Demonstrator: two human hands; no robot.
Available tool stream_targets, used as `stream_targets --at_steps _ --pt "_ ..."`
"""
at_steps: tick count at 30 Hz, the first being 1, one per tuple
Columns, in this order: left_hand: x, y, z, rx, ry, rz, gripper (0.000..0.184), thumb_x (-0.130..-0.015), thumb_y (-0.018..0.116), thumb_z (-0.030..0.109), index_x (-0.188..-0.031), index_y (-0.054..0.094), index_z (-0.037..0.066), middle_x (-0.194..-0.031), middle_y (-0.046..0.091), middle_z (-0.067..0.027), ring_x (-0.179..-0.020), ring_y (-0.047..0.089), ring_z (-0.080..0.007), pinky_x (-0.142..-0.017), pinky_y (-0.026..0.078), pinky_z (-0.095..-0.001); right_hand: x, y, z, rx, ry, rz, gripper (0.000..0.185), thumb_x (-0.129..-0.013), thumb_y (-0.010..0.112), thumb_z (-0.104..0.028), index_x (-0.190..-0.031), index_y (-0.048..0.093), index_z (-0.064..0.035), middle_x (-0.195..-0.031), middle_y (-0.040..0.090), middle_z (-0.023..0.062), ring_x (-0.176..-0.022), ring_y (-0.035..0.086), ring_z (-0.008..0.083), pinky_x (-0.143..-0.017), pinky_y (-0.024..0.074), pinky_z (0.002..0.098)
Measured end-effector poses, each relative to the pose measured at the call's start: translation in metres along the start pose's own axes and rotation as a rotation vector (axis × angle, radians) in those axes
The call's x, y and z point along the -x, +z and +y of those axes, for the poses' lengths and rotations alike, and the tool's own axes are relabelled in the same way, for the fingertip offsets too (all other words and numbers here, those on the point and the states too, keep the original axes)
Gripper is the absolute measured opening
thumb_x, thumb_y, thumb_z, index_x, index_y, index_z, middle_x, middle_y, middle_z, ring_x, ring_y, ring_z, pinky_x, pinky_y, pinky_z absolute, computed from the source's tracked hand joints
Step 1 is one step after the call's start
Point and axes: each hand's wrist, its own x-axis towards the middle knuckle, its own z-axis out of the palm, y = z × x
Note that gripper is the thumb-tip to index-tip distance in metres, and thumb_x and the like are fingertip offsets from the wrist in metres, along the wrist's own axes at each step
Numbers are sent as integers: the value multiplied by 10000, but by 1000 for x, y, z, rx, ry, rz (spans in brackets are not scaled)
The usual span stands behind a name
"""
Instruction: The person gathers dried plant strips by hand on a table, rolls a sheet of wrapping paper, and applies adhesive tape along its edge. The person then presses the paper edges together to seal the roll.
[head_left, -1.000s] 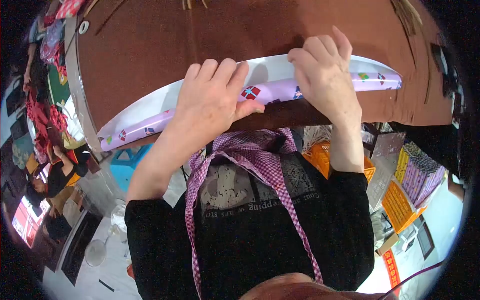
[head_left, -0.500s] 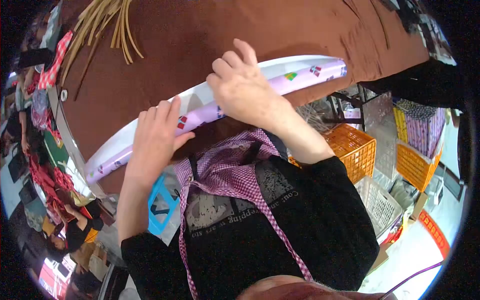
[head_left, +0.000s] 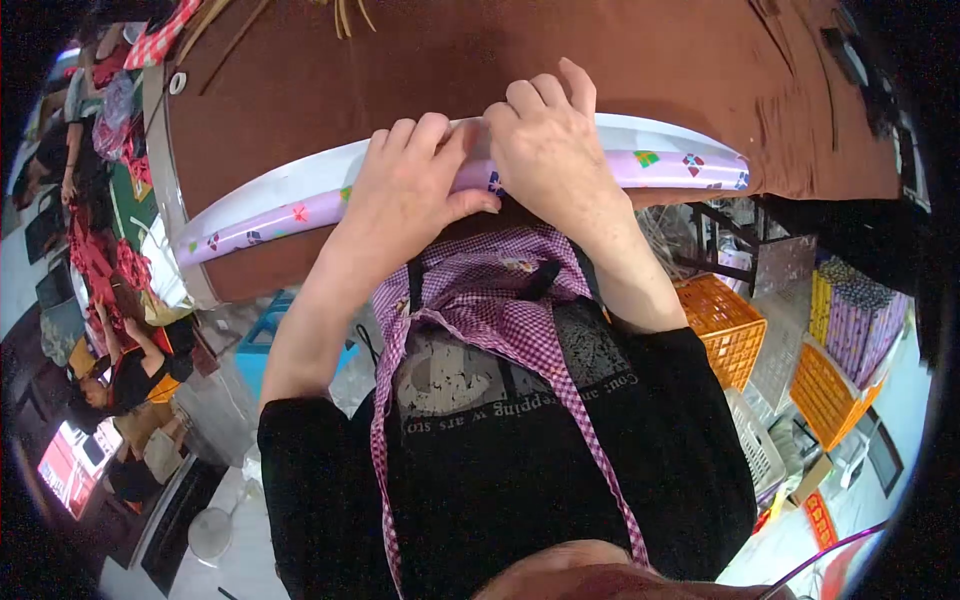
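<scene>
A roll of lilac wrapping paper [head_left: 280, 222] printed with small gift-like motifs lies across the near edge of the brown-covered table. Along its far side shows a white strip of unrolled paper [head_left: 290, 185]. My left hand [head_left: 405, 190] curls its fingers over the roll near the middle, thumb on the near side. Close beside it, my right hand [head_left: 550, 145] is bent over the roll, its index finger raised. The undersides of both hands are hidden.
The brown cloth [head_left: 480, 50] covers the table. A white ring [head_left: 178, 83] lies at its left edge. An orange crate [head_left: 725, 325] and a crate of rolls [head_left: 835, 375] stand at right, a blue stool [head_left: 265, 345] below left. Another person [head_left: 130, 365] is at far left.
My left hand has moved right along the roll, closer to my right hand. The whole view has shifted, so the table and roll sit differently in the picture.
</scene>
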Motion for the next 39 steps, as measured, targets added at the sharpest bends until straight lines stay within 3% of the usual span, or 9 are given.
stream_targets --at_steps 5,11,20,39 --pt "2 4 1 -52 21 -5 658 -712 712 484 -1178 602 34 -1014 509 -67 -917 498 -249 -784 414 -383 2 -4 1 -12 13 -17 88 -750 604 -103 -806 662 -67 -823 569 75 -902 566 270 -1052 323 534" --pt "0 1 3 -13 -3 0 641 -717 707 480 -1192 602 63 -1003 510 -60 -902 500 -250 -794 418 -392 14 -29 30 -215 -6 -63 241 -797 657 -81 -1011 711 -177 -798 572 26 -914 585 232 -1064 305 501" --pt "0 3 1 -28 -9 -12 673 -706 717 475 -1228 584 70 -1018 521 -60 -917 516 -255 -805 424 -400 39 -64 75 -241 86 -97 167 -803 652 -60 -948 697 -129 -853 612 21 -949 592 224 -1068 292 486" --pt "-1 5 1 -44 -21 -43 720 -668 736 483 -1260 566 111 -1083 515 -62 -926 516 -258 -808 415 -393 45 -61 75 -70 99 -75 138 -804 624 -45 -907 687 -113 -863 587 33 -962 581 234 -1066 292 507"
